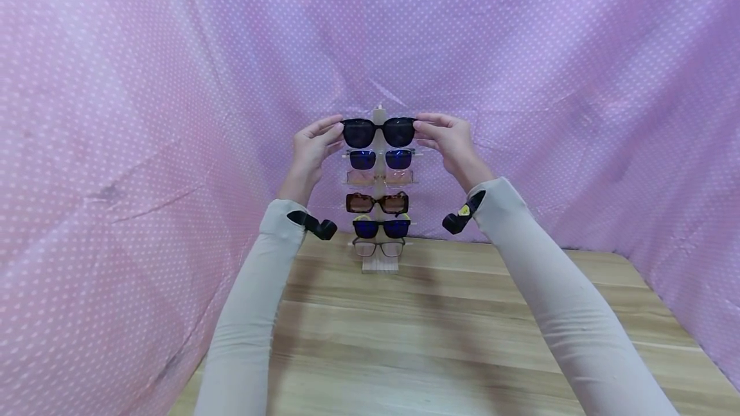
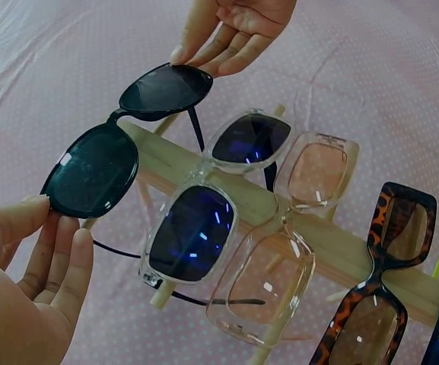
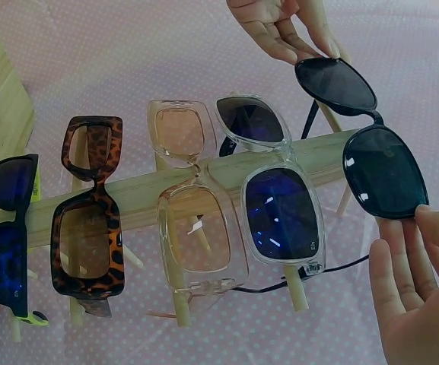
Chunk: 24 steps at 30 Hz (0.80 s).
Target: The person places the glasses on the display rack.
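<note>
Black sunglasses sit at the top of a wooden display stand, in front of its upright post. My left hand pinches their left outer edge between thumb and fingers. On the opposite edge, my right hand pinches the frame the same way. Both wrist views show the dark lenses held at the outer corners. Just below hang clear-framed sunglasses with blue lenses, touched by neither hand. Whether the black pair bears on the top peg is hard to tell.
Lower on the stand are clear glasses with pinkish lenses, tortoiseshell sunglasses, black sunglasses with blue lenses and thin-framed glasses. Wooden pegs stick out sideways. The stand is on a wood-grain table, with a pink dotted cloth around it.
</note>
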### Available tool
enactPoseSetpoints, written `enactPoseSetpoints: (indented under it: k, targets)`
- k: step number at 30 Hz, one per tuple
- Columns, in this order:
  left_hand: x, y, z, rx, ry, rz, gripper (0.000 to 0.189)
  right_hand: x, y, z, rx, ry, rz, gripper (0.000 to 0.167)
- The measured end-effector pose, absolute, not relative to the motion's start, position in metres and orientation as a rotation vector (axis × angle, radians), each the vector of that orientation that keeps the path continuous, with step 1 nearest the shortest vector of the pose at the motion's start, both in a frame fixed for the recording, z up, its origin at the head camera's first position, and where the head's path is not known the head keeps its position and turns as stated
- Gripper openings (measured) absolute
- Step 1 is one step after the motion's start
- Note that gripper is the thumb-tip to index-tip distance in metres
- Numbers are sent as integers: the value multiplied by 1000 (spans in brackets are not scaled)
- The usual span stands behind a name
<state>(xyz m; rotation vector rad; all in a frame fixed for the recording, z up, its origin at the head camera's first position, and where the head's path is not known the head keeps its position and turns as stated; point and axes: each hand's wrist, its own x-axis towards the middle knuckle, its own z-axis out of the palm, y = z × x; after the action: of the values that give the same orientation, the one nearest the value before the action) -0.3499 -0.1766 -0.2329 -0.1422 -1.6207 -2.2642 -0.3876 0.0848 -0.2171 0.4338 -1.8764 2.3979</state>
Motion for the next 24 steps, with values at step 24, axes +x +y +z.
enactPoseSetpoints:
  k: [24]
  targets:
    - [-357,-172,-238,-76,-1676,-2090,29,-387,82,-221,369,-1929,2276,7]
